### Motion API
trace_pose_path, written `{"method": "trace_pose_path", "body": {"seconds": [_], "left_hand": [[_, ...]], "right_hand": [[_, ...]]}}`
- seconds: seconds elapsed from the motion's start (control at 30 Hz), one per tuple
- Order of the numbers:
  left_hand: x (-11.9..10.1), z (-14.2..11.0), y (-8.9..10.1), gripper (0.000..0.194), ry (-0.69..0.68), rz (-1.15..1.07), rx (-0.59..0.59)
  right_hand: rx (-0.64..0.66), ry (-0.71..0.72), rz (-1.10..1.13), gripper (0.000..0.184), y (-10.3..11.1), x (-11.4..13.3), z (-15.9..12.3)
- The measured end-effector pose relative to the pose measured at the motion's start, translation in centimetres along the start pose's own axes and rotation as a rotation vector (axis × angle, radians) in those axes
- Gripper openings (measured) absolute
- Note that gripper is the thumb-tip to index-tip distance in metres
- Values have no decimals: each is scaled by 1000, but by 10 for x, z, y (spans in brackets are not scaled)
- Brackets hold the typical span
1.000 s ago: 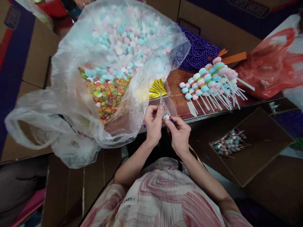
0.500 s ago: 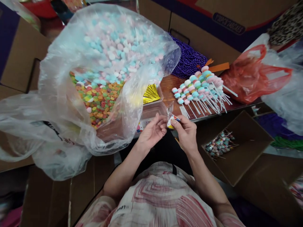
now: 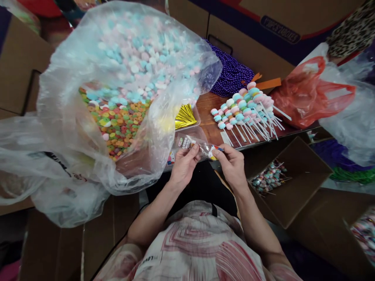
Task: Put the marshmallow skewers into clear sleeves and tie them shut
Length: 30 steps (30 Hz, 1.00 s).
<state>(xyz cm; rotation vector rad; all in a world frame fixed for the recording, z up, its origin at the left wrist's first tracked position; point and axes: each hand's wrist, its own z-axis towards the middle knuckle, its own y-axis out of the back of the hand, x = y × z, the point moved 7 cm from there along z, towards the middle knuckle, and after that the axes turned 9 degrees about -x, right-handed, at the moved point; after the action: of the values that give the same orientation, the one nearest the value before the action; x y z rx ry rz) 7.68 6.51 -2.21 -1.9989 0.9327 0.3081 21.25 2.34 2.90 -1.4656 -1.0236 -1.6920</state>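
My left hand (image 3: 183, 166) and my right hand (image 3: 231, 164) pinch the two ends of a small clear printed wrapper bag (image 3: 199, 147), held level between them at the table's front edge. Just behind my hands stands a shallow clear tray (image 3: 191, 130) holding a bundle of gold twist ties (image 3: 185, 116). To the left bulges a large clear plastic bag (image 3: 117, 97) filled with pastel blue, pink and white candies over multicoloured ring candies. A row of pastel candy skewers (image 3: 246, 109) on white sticks lies on the brown table to the right.
Purple bead strings (image 3: 231, 74) lie behind the skewers, beside orange paper strips (image 3: 268, 82). A red plastic bag (image 3: 310, 93) sits at the right. An open cardboard box (image 3: 299, 179) below the table edge holds wrapped candy sticks. Cardboard cartons line the back and left.
The wrapper bag, first held upright then bunched at my right fingers, is now stretched level between both hands. The view has shifted a little to the right.
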Motion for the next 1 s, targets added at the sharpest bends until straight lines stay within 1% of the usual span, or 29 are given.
{"method": "trace_pose_path", "body": {"seconds": [0.13,0.2,0.27,0.33,0.43,0.47,0.53,0.6,0.63,0.73,0.8,0.9,0.93,1.0], "left_hand": [[-7,-2,6,33,-241,84,-74],[-11,-4,8,37,-315,105,-101],[-14,-3,6,36,-301,98,-79],[-16,-1,4,33,-236,61,-56],[-17,2,4,32,-161,0,-86],[-18,2,5,31,-167,-12,-110],[-21,2,6,31,-224,-15,-151],[-23,2,5,29,-278,1,-151],[-22,3,4,28,-280,10,-137],[-20,11,2,26,-214,14,-94],[-20,17,3,26,-177,-12,-96],[-25,25,6,26,-160,-70,-147],[-27,27,7,26,-151,-88,-170],[-28,31,8,25,-113,-113,-209]], "right_hand": [[-90,28,-36,45,-4,-7,-3],[-116,41,-50,48,-4,-10,-3],[-131,71,-68,48,-3,-10,-4],[-121,127,-114,46,-3,-10,-4],[-114,186,-174,45,-5,-11,-4],[-127,175,-166,46,-5,-13,-4],[-160,116,-110,48,-5,-18,-2],[-169,54,-52,50,-6,-23,1],[-161,35,-36,51,-7,-25,3],[-132,5,-32,55,-9,-29,8],[-141,-8,-43,59,-7,-30,13],[-267,4,-77,63,6,-32,24],[-316,30,-126,61,12,-32,28],[-378,123,-327,52,23,-33,40]]}}
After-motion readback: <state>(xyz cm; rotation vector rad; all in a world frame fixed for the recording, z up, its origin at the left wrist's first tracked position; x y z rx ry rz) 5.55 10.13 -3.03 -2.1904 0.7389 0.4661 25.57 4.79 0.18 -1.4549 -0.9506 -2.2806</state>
